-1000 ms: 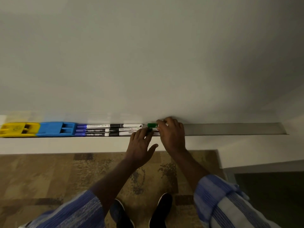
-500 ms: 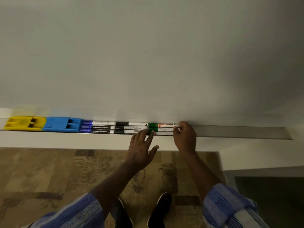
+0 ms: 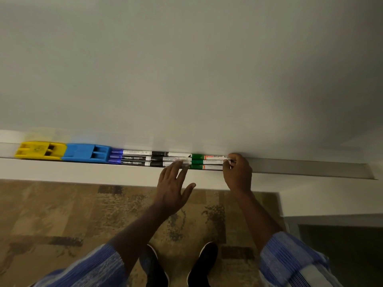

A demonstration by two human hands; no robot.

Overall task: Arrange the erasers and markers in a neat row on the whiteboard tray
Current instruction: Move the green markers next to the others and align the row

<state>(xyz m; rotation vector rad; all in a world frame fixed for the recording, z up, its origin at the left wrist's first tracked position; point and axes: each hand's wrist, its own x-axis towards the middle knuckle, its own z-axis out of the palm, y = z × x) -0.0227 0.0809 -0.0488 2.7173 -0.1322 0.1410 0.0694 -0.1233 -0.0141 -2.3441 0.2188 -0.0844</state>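
In the head view, the one view there is, the whiteboard tray [image 3: 300, 165] runs along the foot of the whiteboard [image 3: 186, 69], and nearly everything on it is lined up end to end. At the far left lies the yellow eraser [image 3: 40, 150], with the blue eraser [image 3: 85, 153] butted against it. Next come the blue markers [image 3: 132, 158], three deep across the tray, then what look like black markers [image 3: 165, 158], and last the green markers [image 3: 209, 162], also three deep. The left hand [image 3: 173, 189] is released: its fingers [image 3: 178, 165] are straight, their tips resting on the near markers about where the black set meets the green caps, the thumb spread out to the side. The right hand [image 3: 238, 172] has its fingers [image 3: 229, 162] curled onto the right ends of the green markers, apparently grasping or pressing them endwise toward the rest. By my judgement the task is close to finished: erasers and markers form one continuous row on the left and middle of the tray, and only the last squaring-up of the green set remains. Its ends are hidden under the fingers, so I cannot tell whether they are flush. The tray to the right of the hand holds nothing that needs moving.
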